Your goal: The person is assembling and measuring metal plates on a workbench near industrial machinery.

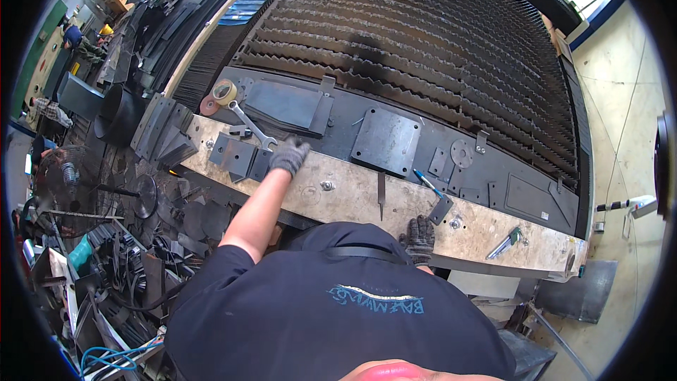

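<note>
Lying just left of the left hand (290,156) — fingers curled, any grasped item impossible to tell — the wrench (251,125) points its long axis toward that nearer hand, the right hand (420,238) resting loosely extended on the ledge (345,194).

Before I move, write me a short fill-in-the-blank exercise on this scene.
The left hand wears a grey ____.
The square grey metal plate has a hole at each ____.
A yellow ring-shaped tape roll lies beside the upper end of the silver ____.
The slim dark metal file lies on the ____ side of the right hand.

glove; corner; wrench; left
</note>
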Tool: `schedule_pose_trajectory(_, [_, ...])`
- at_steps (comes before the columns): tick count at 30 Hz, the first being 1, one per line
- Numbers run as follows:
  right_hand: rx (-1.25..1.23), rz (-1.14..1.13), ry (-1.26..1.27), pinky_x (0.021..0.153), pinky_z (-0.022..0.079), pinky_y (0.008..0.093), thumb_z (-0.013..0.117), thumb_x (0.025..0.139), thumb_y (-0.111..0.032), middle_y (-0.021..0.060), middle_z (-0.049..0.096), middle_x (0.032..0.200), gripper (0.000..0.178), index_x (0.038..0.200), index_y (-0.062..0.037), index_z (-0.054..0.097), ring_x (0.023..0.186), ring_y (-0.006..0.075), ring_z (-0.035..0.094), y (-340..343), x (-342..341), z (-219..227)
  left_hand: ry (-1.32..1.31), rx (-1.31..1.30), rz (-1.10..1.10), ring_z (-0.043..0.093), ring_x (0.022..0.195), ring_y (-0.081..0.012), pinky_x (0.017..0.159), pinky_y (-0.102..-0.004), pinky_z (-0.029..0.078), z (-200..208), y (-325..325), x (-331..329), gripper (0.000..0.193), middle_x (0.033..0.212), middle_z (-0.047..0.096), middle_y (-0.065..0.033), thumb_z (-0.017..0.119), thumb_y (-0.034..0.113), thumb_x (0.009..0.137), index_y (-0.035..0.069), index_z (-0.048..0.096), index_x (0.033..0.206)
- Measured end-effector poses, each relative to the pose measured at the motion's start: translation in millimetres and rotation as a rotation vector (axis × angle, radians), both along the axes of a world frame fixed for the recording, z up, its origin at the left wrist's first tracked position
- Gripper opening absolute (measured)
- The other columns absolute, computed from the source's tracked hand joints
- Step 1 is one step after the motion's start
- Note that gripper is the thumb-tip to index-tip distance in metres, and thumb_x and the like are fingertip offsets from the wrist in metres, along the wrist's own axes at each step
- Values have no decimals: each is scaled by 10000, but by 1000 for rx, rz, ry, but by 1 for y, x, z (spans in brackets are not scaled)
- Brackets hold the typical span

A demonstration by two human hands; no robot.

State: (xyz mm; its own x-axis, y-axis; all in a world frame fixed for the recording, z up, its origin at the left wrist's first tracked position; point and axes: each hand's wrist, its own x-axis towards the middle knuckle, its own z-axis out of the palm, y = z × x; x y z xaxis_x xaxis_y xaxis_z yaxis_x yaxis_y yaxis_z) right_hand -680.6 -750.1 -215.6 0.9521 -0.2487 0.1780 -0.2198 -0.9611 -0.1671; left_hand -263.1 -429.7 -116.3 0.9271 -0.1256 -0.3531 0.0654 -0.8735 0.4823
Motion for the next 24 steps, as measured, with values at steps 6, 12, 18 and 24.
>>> schedule_pose_trajectory(6, [8, -10, 16, 1246, 235, 577, 627, 895, -420, 212, 412, 1618, 682, 1468, -65, 525, 1521, 412, 340, 1, 2, 2, 130, 809, -107, 498, 1418, -385, 1161, -505, 360, 57, -18, 60, 694, 1499, 589, -159, 635, 563, 891, 83, 670, 1391])
schedule_pose_trajectory(12, [25, -44, -28, 1232, 268, 580, 619, 898, -419, 223, 458, 1579, 641, 1434, -71, 572, 1490, 425, 382, 3, 2, 5, 124, 838, -70, 376, 1504, -443, 1223, -558, 248, 41, -16, 76, 965, 1603, 452, -220, 676, 741, 811, 65, 569, 1492])
schedule_pose_trajectory(18, [29, -44, -1, 1235, 260, 569, 619, 899, -427, 215, 451, 1587, 659, 1453, -76, 560, 1489, 427, 376, 2, 2, 11, 145, 825, -130, 408, 1472, -432, 1203, -551, 279, 26, -15, 88, 933, 1574, 479, -208, 678, 727, 820, 69, 585, 1474])
schedule_pose_trajectory(24, [46, -52, 54, 1232, 257, 579, 622, 897, -422, 219, 432, 1600, 675, 1474, -81, 537, 1492, 435, 368, 3, 5, 13, 193, 791, -144, 440, 1441, -421, 1182, -545, 309, 9, -10, 96, 901, 1546, 506, -196, 680, 713, 828, 72, 600, 1456])
